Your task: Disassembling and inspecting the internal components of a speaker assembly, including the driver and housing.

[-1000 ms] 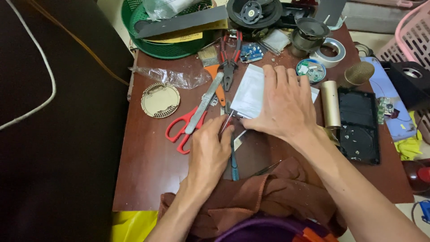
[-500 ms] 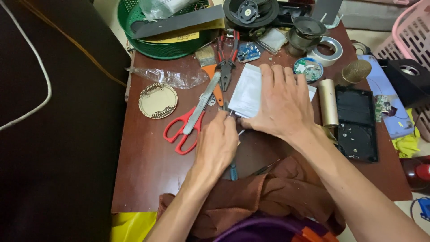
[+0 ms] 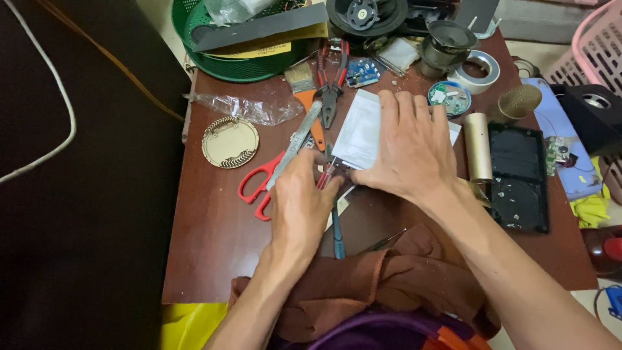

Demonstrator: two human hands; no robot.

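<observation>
Silvery and flat, a foil pouch point(image 3: 360, 129) lies near the middle of the brown table point(image 3: 214, 240), pinned under the right hand point(image 3: 408, 152), whose fingers are spread flat and pressing down on its right part rather than gripping it. The left hand point(image 3: 299, 201) sits just beside the pouch's lower left corner, fingers curled closed around a thin red-handled tool point(image 3: 326, 174) whose tip meets that corner. A blue-handled screwdriver point(image 3: 337, 233) lies on the table just under the left hand. Red-handled scissors point(image 3: 259, 185) lie to the left of it, blades pointing up toward the pliers point(image 3: 330, 84). A round gold grille point(image 3: 230, 142) rests further left, well apart. To the right of the right hand stand a gold cylinder point(image 3: 477, 146) and a black speaker casing point(image 3: 518, 175). Brown cloth point(image 3: 389, 279) is bunched at the near edge
</observation>
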